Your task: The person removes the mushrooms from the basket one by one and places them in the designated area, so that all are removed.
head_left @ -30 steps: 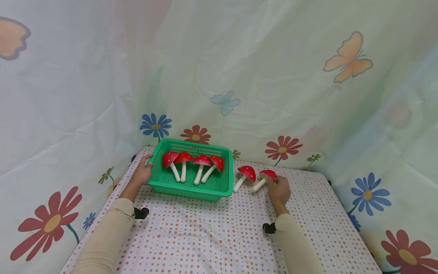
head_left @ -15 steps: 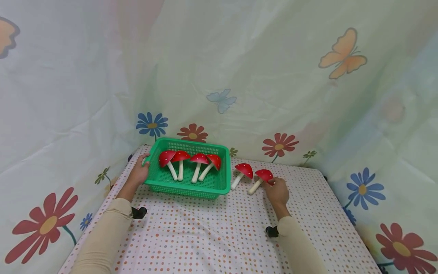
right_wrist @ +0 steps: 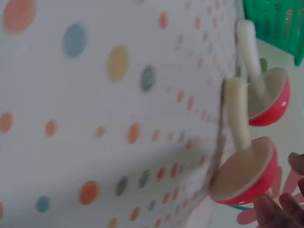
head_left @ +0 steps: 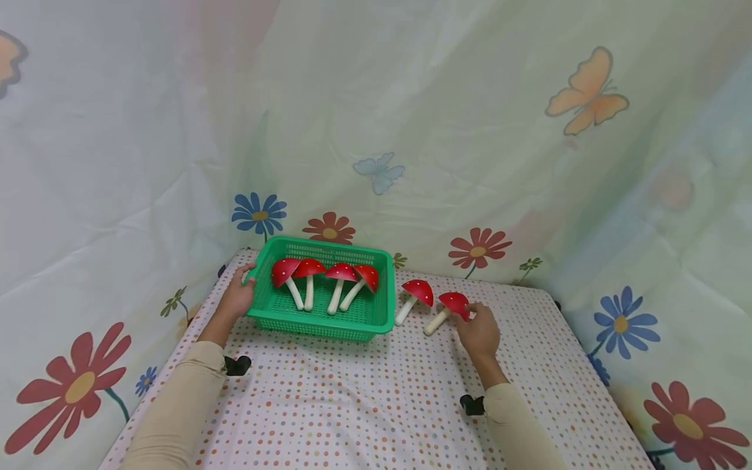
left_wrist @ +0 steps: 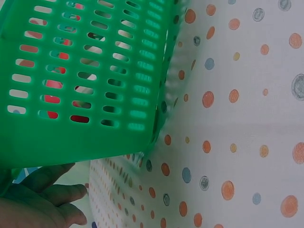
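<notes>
My left hand (head_left: 237, 299) grips the left end of a green plastic basket (head_left: 320, 328); in the left wrist view, its fingers (left_wrist: 64, 194) show below the perforated wall. Several toy mushrooms (head_left: 341, 271) with red, white-dotted caps and white stems lie side by side inside. Right of the basket, two more lie on the table: one toy mushroom (head_left: 418, 292) closer to it, another toy mushroom (head_left: 454, 303) farther right. My right hand (head_left: 482, 334) is at the right edge of that farther cap, fingertips right at its rim and loosely spread, as the right wrist view shows.
A white cloth with coloured dots (head_left: 329, 405) covers the table. Behind and at both sides hangs a pale curtain (head_left: 470, 150) printed with flowers and butterflies, close to the table's back edge.
The farther-right mushroom has come to lie with its cap turned toward the camera. My right hand has loosened from it and shifted slightly right. The left hand stays on the basket.
</notes>
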The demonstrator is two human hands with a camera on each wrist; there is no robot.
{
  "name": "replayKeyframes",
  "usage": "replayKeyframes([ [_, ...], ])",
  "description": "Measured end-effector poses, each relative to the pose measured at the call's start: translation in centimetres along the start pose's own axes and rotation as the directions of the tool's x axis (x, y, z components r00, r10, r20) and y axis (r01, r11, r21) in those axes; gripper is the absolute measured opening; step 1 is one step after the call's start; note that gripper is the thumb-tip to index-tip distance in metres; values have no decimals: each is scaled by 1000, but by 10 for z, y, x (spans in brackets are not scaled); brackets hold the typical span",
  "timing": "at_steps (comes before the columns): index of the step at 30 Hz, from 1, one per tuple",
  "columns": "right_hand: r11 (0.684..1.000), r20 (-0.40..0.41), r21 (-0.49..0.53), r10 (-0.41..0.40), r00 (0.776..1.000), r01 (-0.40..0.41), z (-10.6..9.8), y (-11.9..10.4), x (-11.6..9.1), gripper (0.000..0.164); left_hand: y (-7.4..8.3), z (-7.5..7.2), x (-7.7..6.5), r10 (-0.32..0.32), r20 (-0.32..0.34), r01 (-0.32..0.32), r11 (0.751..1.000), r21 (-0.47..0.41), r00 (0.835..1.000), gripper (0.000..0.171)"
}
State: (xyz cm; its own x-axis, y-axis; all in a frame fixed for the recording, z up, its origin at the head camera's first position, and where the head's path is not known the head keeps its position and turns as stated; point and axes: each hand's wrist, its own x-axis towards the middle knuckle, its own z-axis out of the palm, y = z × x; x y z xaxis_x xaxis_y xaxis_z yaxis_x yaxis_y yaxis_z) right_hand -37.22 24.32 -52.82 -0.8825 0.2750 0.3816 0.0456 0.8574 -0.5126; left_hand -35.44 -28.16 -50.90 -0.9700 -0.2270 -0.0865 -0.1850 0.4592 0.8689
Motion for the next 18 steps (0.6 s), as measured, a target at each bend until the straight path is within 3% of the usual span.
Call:
replayKeyframes([
  [9,981,41,173,-95,995,87,-15,-53,-8,36,-1,-2,0,-4,22,4,1000,-16,1000,51],
  [18,945,85,274,-209,974,179,2,-118,-7,33,1,-2,-1,2,21,-2,1000,-23,1000,51],
])
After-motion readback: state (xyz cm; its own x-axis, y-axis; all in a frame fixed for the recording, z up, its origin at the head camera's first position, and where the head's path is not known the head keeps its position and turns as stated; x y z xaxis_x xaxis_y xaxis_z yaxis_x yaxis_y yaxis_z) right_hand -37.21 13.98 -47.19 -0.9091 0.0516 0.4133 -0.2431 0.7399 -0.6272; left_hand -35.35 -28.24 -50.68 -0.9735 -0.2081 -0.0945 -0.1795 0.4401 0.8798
